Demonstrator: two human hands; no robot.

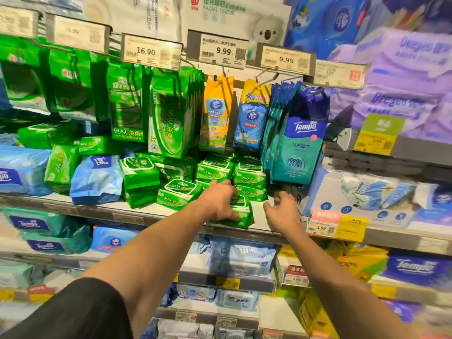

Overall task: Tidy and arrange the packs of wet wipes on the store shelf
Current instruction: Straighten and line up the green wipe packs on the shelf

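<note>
Fingers (230, 217) of the left hand (220, 201) are curled round a green pack (241, 211); the right hand (281, 209) is held loosely spread, empty. The pack should be squared against the stacked green packs (249, 178).

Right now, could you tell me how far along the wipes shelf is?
Done: two green stacks stand squared at the back. In hand: the left hand holds a green pack at the shelf edge; the right hand reaches in beside it, empty. Left: tilted green and blue packs further left.
</note>
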